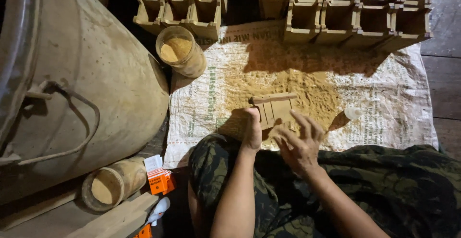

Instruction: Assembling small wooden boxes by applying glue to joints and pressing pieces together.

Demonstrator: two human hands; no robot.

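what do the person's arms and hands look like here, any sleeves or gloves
Both forearms are bare to the bottom edge of the picture: no sleeves, gloves, watch or rings visible. The left hand and right hand look dusted with fine powder. The only clothing in view is camouflage-patterned trousers in dark green and olive.

Dark wooden floor planks point(444, 79) lie under a pale woven sack sheet point(394, 99). Harsh light falls from above, and deep shadow fills the upper edge.
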